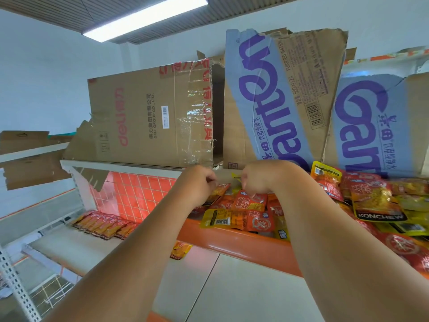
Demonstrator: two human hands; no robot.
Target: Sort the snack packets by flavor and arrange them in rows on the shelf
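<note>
On shelf [232,242] | left hand [197,184] pinches orange packet [219,190] | right hand [257,178] pinches red packet [254,202], long axis left-right

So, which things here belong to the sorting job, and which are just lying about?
Job: left hand, right hand, each pinching from the loose packets; row of packets already lined up; orange shelf edge.
Just lying about: Deli carton, Ganten water cartons.
</note>
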